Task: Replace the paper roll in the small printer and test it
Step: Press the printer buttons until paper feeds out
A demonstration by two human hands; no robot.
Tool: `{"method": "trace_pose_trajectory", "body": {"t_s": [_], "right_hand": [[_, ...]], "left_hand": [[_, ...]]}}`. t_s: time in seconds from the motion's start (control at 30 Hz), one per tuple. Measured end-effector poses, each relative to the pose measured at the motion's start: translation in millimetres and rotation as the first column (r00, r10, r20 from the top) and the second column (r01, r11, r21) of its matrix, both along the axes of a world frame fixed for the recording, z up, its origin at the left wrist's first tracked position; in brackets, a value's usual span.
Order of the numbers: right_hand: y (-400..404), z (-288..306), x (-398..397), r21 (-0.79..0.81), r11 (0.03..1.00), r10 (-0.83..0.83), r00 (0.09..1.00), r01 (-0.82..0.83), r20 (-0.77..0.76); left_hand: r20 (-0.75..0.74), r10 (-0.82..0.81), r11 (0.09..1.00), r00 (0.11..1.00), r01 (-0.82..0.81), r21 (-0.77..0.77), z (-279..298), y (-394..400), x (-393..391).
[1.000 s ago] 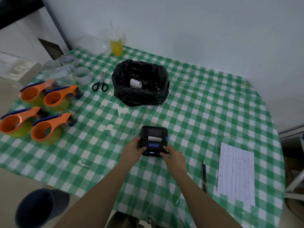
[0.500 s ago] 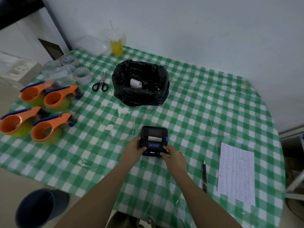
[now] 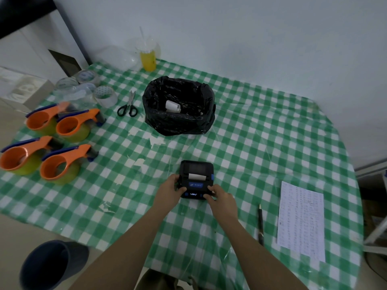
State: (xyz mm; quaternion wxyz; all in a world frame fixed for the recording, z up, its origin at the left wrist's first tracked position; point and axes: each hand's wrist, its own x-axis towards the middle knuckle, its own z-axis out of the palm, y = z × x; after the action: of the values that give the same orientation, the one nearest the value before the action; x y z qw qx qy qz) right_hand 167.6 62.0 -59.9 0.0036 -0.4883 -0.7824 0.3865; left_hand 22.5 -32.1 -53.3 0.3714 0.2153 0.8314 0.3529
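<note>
A small black printer (image 3: pixel 196 170) sits on the green checked tablecloth (image 3: pixel 261 143) near the table's middle front. Its lid is closed, and a short strip of white paper (image 3: pixel 196 176) sticks out of the slot. A small display on its front edge is lit. My left hand (image 3: pixel 169 191) grips the printer's left side. My right hand (image 3: pixel 222 200) holds the right front corner, fingers on the front edge. A white paper roll (image 3: pixel 172 106) lies inside the black bag-lined bin (image 3: pixel 201 120) behind the printer.
Several orange tape dispensers (image 3: pixel 65 164) and clear tape rolls (image 3: pixel 104 96) fill the left side. Black scissors (image 3: pixel 128 108) lie left of the bin. A yellow drink cup (image 3: pixel 148 59) stands by the wall. A pen (image 3: pixel 260 223) and a printed sheet (image 3: pixel 300 220) lie at right.
</note>
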Motion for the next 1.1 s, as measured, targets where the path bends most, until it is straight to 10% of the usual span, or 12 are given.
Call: {"method": "trace_pose_trajectory", "body": {"t_s": [1.1], "right_hand": [[3.5,-2.4,-0.7,-0.016,1.000,0.000,1.000,0.000,0.000]], "left_hand": [[0.023,-0.002,1.000,1.000,0.002,-0.002,-1.4,0.0,-1.7]]}}
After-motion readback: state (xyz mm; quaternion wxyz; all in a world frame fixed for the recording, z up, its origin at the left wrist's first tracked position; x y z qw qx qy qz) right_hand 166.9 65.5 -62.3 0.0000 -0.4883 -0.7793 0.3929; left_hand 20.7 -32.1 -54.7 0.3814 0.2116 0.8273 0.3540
